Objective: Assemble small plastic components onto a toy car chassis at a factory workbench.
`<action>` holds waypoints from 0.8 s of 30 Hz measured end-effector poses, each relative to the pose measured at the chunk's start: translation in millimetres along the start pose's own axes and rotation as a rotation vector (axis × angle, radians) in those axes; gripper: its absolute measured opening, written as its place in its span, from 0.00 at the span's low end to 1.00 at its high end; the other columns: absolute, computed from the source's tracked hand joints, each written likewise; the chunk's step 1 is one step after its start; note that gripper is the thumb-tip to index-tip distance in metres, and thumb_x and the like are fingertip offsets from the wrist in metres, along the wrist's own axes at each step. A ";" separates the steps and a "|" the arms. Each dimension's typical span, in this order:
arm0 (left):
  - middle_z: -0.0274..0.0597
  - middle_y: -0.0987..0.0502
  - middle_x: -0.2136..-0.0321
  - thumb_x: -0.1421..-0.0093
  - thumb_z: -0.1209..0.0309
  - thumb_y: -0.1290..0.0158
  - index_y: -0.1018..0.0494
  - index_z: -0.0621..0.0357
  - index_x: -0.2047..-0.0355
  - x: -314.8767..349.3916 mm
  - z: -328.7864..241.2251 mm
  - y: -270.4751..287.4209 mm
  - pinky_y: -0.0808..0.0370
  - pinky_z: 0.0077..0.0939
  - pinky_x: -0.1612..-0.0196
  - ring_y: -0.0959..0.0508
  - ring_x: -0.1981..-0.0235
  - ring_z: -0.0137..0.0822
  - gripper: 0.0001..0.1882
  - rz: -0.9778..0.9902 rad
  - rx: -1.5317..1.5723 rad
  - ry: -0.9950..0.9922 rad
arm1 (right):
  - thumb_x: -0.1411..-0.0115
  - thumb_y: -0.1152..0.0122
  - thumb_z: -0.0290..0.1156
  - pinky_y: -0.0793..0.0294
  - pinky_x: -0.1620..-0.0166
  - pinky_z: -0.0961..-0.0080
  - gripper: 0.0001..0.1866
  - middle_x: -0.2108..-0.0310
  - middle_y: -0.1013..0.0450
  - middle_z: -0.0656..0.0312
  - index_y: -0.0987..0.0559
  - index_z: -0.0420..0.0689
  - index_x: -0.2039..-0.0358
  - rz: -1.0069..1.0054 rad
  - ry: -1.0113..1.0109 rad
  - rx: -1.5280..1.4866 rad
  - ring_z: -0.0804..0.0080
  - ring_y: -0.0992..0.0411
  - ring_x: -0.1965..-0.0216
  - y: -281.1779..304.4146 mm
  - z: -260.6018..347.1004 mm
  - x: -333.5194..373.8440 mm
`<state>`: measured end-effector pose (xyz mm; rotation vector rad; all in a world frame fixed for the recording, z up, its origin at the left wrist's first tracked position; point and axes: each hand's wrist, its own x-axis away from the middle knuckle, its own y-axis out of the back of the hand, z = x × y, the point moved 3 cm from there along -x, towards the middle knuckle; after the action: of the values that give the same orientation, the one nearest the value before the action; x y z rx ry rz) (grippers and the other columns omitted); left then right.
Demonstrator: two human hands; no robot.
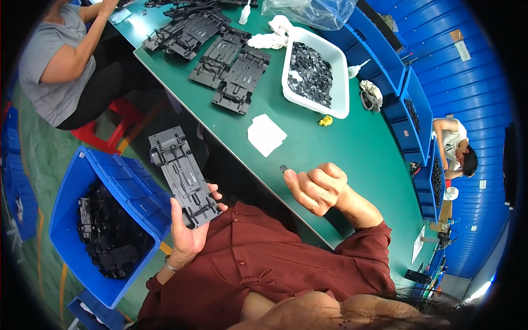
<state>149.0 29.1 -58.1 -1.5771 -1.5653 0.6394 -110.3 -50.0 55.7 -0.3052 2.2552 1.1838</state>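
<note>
My left hand is closed on the lower end of a black plastic toy-car chassis, held tilted off the table's front edge with its moulded axles and ribs facing up. Over the table, my right hand pinches a small dark plastic piece between thumb and forefinger. Beyond that hand stands a white plastic tub with many small black parts. A white sheet of paper lies between the tub and the table's near edge. More black chassis lie side by side further back.
Left of me a blue bin holds black parts. The green table also bears a stack of chassis, white cloths, a dropper bottle and a yellow scrap. Blue bins line its far side. Two people sit nearby.
</note>
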 end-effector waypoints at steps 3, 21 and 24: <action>0.52 0.27 0.45 0.26 0.41 0.71 0.39 0.58 0.33 0.0 0.3 -0.5 0.24 0.47 0.50 0.25 0.49 0.44 0.36 -0.015 -0.030 -0.008 | 0.57 0.34 0.20 0.48 0.73 0.77 0.16 0.79 0.33 0.70 0.16 0.38 0.63 0.013 -0.010 -0.018 0.78 0.42 0.79 0.3 1.6 1.7; 0.52 0.27 0.44 0.26 0.41 0.70 0.37 0.63 0.36 0.0 -0.1 3.3 0.23 0.47 0.48 0.25 0.47 0.43 0.37 -0.001 -0.016 0.000 | 0.46 0.31 0.18 0.33 0.73 0.76 0.06 0.76 0.25 0.65 0.18 0.40 0.67 0.015 -1.062 -0.702 0.78 0.32 0.78 0.7 -8.1 6.8; 0.52 0.26 0.45 0.26 0.42 0.71 0.38 0.59 0.34 2.7 0.3 4.1 0.23 0.47 0.50 0.25 0.49 0.44 0.36 -0.040 -0.010 -0.008 | 0.40 0.34 0.24 0.36 0.69 0.82 0.03 0.74 0.26 0.70 0.20 0.40 0.70 -0.114 -1.807 -1.302 0.85 0.35 0.74 -15.8 -11.7 18.4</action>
<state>151.4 32.1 -61.1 -1.5482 -1.6047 0.6178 -122.7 -67.6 39.5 0.1870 -0.1621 1.5746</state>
